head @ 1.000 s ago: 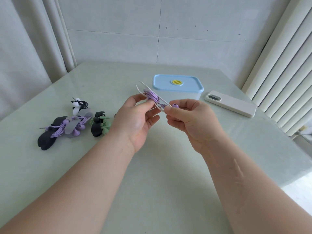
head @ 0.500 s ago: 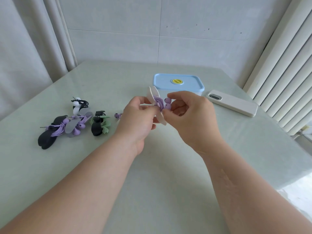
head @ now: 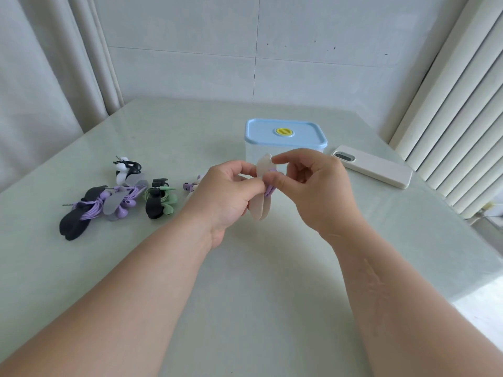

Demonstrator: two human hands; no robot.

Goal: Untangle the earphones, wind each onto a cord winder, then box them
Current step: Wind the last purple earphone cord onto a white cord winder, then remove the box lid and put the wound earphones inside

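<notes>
Both hands hold a pale beige cord winder (head: 261,204) above the table, its flaps upright, with purple earphones (head: 270,190) wound around its middle. My left hand (head: 227,195) pinches the winder from the left. My right hand (head: 315,191) grips it from the right, forefinger on the top flap and thumb over the purple cord. Behind them stands a clear box with a blue lid (head: 285,133), shut. On the table to the left lie wound earphones: a purple set on a black and grey winder (head: 103,205), a green set (head: 160,202), a white and black set (head: 126,168).
A white phone (head: 373,165) lies face down to the right of the box. A small purple earbud piece (head: 190,186) lies just left of my left hand. Curtains hang at the left, a ribbed white radiator at the right, and the table edge falls off at the right.
The winder has turned from lying flat between my hands to standing upright. My right hand has closed over it, and both hands sit slightly lower.
</notes>
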